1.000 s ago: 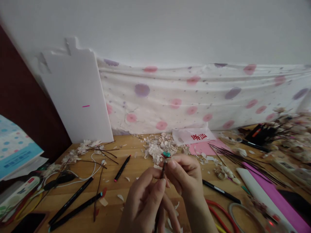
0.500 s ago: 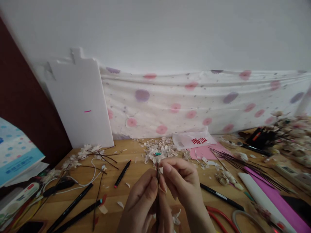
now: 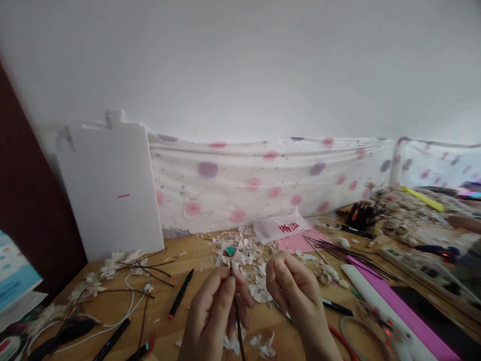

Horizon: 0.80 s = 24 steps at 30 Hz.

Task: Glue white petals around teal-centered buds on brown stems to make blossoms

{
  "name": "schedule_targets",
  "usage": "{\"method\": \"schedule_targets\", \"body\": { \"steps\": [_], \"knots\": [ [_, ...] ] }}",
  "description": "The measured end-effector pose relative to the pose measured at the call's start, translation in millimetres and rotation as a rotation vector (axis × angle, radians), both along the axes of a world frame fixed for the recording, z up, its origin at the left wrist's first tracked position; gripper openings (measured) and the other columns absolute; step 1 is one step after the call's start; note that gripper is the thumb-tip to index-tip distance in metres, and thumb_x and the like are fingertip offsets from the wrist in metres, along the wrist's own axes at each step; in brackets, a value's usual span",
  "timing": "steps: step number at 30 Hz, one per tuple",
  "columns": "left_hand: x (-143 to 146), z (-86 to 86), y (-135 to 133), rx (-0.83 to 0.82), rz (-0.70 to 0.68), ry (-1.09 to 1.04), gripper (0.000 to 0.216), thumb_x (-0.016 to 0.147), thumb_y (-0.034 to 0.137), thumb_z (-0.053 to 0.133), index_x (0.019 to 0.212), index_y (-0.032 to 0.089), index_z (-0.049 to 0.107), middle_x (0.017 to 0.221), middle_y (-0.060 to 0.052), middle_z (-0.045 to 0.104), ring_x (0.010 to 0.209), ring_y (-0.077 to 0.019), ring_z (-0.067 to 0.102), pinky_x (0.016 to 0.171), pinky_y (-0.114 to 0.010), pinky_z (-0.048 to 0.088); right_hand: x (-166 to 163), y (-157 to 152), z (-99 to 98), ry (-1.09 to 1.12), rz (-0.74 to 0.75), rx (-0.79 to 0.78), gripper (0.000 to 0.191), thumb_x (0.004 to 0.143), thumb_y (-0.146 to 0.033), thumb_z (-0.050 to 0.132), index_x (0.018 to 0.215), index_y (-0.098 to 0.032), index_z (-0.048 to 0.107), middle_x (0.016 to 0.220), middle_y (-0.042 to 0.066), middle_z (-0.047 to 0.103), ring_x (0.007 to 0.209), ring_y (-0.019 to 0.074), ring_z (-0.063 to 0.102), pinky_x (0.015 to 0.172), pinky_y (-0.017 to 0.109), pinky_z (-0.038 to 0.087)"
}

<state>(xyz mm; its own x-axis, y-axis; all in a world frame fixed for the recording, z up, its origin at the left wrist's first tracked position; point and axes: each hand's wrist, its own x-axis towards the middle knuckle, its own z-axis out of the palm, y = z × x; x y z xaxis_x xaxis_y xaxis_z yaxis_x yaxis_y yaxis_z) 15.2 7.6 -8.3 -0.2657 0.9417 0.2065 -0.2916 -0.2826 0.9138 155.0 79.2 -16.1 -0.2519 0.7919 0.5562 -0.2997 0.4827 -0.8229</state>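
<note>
Left fingers are pinching a thin dark wire stem between thumb and forefinger, pressed together mid-length and holding it near upright. The teal tip is sitting at the stem's top, just in front of the petal pile. I can't separate any petals fixed on the tip from the loose ones behind it.

Right fingers are curling inward, apart from the stem. I can't tell whether they're pinching anything.

Progress, judging from the layout: this stem is reading as mostly bare below the tip. Sprigs with pale blossoms are lying done-looking toward the worktop's left edge. A bundle of bare dark wires is waiting toward the right, and plenty of loose petals are lying around.

Pose: left hand is coming up from the near edge, palm turned right. Right hand is hovering just beside it, knuckles up and wrist angling in from the near right. Both are sitting over the middle of the worktop.

Around them, scattered petals are lying at the near edge under the hands. A black marker is lying left of the left hand. A pink sheet and a printed bag are lying toward the back edge. A white board is leaning on the wall at the back left corner.
</note>
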Motion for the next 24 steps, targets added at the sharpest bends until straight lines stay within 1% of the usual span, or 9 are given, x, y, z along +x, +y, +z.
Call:
{"method": "schedule_targets", "body": {
  "steps": [3, 6, 7, 11, 12, 14, 16, 21, 24],
  "knots": [
    [-0.7, 6.8, -10.8, -0.092, 0.008, -0.092, 0.045, 0.079, 0.062, 0.084, 0.083, 0.020, 0.069, 0.056, 0.007, 0.050, 0.043, -0.0043, 0.035, 0.043, -0.015, 0.026, -1.8, -9.3, -2.4, -0.048, 0.006, 0.059, 0.046, 0.104, -0.052, 0.058, 0.071, -0.020, 0.060, 0.042, -0.010, 0.039, 0.036, 0.0062, 0.028, 0.042, 0.020, 0.024],
    [2.7, 12.4, -17.9, -0.066, 0.004, -0.102, 0.047, 0.073, 0.062, 0.089, 0.080, 0.019, 0.072, 0.054, 0.010, 0.038, 0.046, -0.0038, 0.024, 0.044, -0.015, 0.021, -2.9, -19.2, -0.5, -0.153, -0.029, 0.143, 0.045, 0.105, -0.048, 0.059, 0.071, -0.019, 0.065, 0.044, -0.008, 0.044, 0.037, 0.0060, 0.033, 0.042, 0.020, 0.025],
    [4.9, 13.7, -19.3, -0.053, 0.000, -0.092, 0.048, 0.071, 0.063, 0.090, 0.079, 0.019, 0.073, 0.054, 0.010, 0.038, 0.047, -0.0040, 0.024, 0.045, -0.016, 0.022, -2.8, -22.1, 1.2, -0.190, -0.059, 0.178, 0.045, 0.105, -0.047, 0.059, 0.071, -0.019, 0.066, 0.046, -0.007, 0.046, 0.038, 0.0061, 0.037, 0.042, 0.020, 0.027],
    [12.1, 12.6, -20.9, -0.039, 0.031, -0.047, 0.048, 0.066, 0.065, 0.091, 0.075, 0.020, 0.078, 0.058, 0.004, 0.053, 0.049, -0.0047, 0.034, 0.047, -0.017, 0.029, -1.6, -30.7, 8.5, -0.261, -0.192, 0.337, 0.042, 0.103, -0.040, 0.063, 0.067, -0.020, 0.065, 0.049, -0.006, 0.051, 0.042, 0.0071, 0.045, 0.046, 0.020, 0.033],
    [12.5, 10.7, -20.5, -0.043, 0.038, -0.054, 0.047, 0.066, 0.064, 0.092, 0.073, 0.020, 0.078, 0.056, 0.004, 0.054, 0.048, -0.0047, 0.036, 0.046, -0.017, 0.030, -1.8, -32.4, 9.4, -0.261, -0.217, 0.374, 0.041, 0.103, -0.039, 0.065, 0.066, -0.020, 0.065, 0.049, -0.006, 0.052, 0.043, 0.0074, 0.046, 0.047, 0.020, 0.034],
    [11.9, 5.5, -19.0, -0.042, 0.017, -0.104, 0.043, 0.066, 0.060, 0.094, 0.070, 0.020, 0.078, 0.049, 0.007, 0.048, 0.043, -0.0042, 0.034, 0.045, -0.017, 0.030, -3.5, -35.7, 9.8, -0.242, -0.275, 0.434, 0.038, 0.101, -0.036, 0.068, 0.066, -0.021, 0.066, 0.049, -0.006, 0.054, 0.043, 0.0079, 0.048, 0.047, 0.020, 0.035],
    [11.1, -0.6, -17.0, -0.020, -0.050, -0.181, 0.038, 0.067, 0.054, 0.096, 0.072, 0.020, 0.078, 0.045, 0.009, 0.040, 0.041, -0.0033, 0.030, 0.043, -0.016, 0.028, -7.0, -39.3, 8.1, -0.213, -0.347, 0.470, 0.035, 0.100, -0.034, 0.070, 0.068, -0.021, 0.067, 0.049, -0.005, 0.058, 0.044, 0.0084, 0.051, 0.047, 0.020, 0.036],
    [15.5, -12.3, -16.9, -0.013, -0.125, -0.327, 0.032, 0.074, 0.048, 0.094, 0.078, 0.020, 0.079, 0.043, 0.011, 0.035, 0.041, -0.0020, 0.023, 0.044, -0.013, 0.025, -19.7, -49.1, -6.5, -0.119, -0.481, 0.437, 0.032, 0.102, -0.033, 0.066, 0.073, -0.021, 0.071, 0.052, -0.003, 0.061, 0.041, 0.0079, 0.048, 0.044, 0.020, 0.033],
    [15.2, -12.5, -19.5, -0.047, -0.159, -0.383, 0.032, 0.075, 0.047, 0.093, 0.078, 0.020, 0.077, 0.044, 0.012, 0.033, 0.042, -0.0028, 0.020, 0.044, -0.013, 0.026, -26.6, -52.6, -20.1, -0.002, -0.419, 0.329, 0.030, 0.104, -0.033, 0.063, 0.077, -0.022, 0.071, 0.047, -0.006, 0.054, 0.036, 0.0064, 0.040, 0.040, 0.020, 0.028]
  ]
}}
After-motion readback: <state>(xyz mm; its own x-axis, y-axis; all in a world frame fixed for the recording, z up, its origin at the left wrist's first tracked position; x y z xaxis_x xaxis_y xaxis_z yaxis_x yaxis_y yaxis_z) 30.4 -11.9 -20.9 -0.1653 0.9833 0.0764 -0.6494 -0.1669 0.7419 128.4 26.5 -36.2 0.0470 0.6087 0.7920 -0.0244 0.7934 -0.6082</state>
